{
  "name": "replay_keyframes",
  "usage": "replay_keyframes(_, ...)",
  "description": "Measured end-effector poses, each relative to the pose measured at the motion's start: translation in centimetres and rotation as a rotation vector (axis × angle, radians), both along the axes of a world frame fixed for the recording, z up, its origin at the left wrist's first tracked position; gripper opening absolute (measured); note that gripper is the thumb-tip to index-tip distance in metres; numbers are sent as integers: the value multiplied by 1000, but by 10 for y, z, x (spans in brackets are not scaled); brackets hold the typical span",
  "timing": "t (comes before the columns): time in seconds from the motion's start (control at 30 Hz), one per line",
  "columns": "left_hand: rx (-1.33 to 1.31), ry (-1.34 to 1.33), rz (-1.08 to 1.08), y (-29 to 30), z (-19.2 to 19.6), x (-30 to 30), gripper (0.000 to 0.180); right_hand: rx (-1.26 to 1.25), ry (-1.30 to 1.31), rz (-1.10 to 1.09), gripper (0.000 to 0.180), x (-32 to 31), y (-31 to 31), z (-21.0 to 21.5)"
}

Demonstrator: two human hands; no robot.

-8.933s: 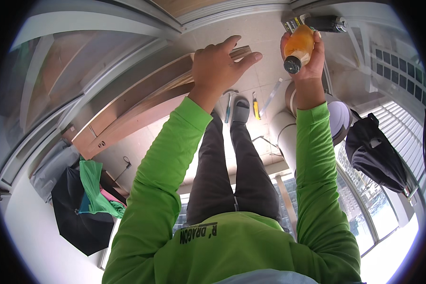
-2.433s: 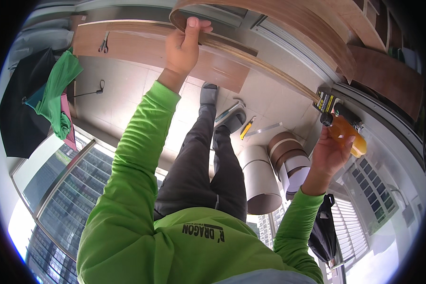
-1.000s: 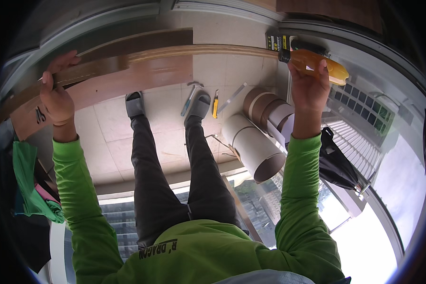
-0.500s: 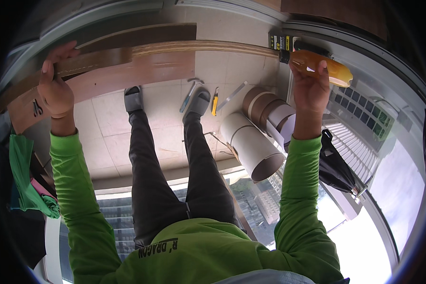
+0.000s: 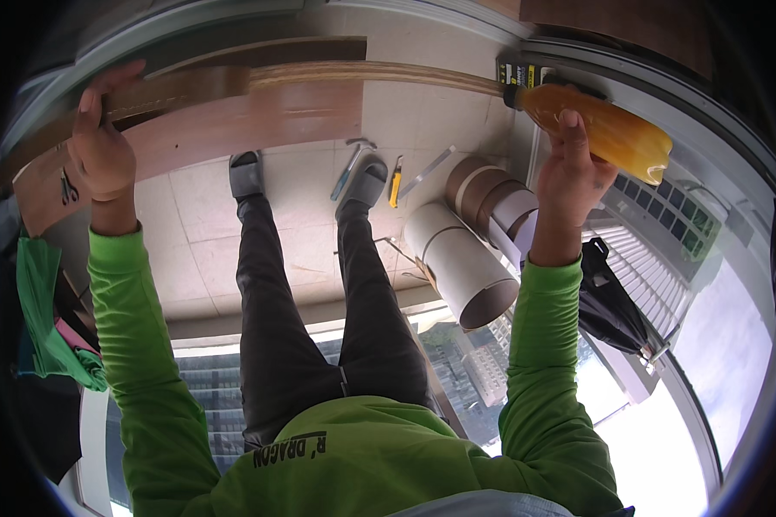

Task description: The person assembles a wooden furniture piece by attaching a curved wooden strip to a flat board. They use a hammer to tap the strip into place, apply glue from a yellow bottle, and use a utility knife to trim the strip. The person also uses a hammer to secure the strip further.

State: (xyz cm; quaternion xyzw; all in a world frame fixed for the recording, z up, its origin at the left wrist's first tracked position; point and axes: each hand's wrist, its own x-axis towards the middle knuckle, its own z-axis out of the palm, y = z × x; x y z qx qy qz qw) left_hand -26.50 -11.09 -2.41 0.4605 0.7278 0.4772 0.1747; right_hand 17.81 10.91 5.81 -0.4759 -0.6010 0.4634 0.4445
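A long plywood board (image 5: 336, 72) spans the upper picture, its layered edge showing on the right half. My left hand (image 5: 105, 164) grips it near its left end, thumb on the near side and fingers over the far side. My right hand (image 5: 571, 194) is closed around a plastic bottle (image 5: 608, 125) of orange-yellow liquid. The bottle lies tilted, its black cap pointing left at the board's right end. Whether the cap touches the wood I cannot tell. Under the board, a brown sheet (image 5: 259, 121) lies on the floor.
Near my slippers lie a hammer (image 5: 351, 172), a yellow utility knife (image 5: 396, 183) and a metal ruler (image 5: 428, 171). Rolls of sheet material (image 5: 457, 258) sit to the right, beside a black umbrella (image 5: 612, 297). Scissors (image 5: 68, 188) and a green bag (image 5: 43, 302) are on the left.
My right hand has turned and shifted slightly, swinging the bottle's base to the right and nearer. The board and my left hand sit slightly higher in the picture.
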Motion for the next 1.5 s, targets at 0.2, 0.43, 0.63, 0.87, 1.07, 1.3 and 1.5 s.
replay_keyframes(0.2,17,-59,-35,-1,3,-4,43,180,-211,52,38,-13,-1,3)
replay_keyframes(0.43,11,109,-53,-1,-1,-2,47,1,36,-121,33,-16,-1,15)
replay_keyframes(0.63,58,30,-36,-1,-6,-2,53,147,-133,-87,33,-16,-5,6)
replay_keyframes(0.87,24,87,-11,-1,-3,1,58,224,-254,-69,36,-21,-3,10)
replay_keyframes(1.07,37,0,-17,0,-8,1,58,200,-191,-40,35,-47,-16,6)
replay_keyframes(1.3,23,58,1,2,-4,1,57,223,-299,-122,33,-24,1,12)
replay_keyframes(1.5,12,42,2,3,-4,4,57,280,-286,-33,33,-49,-19,8)
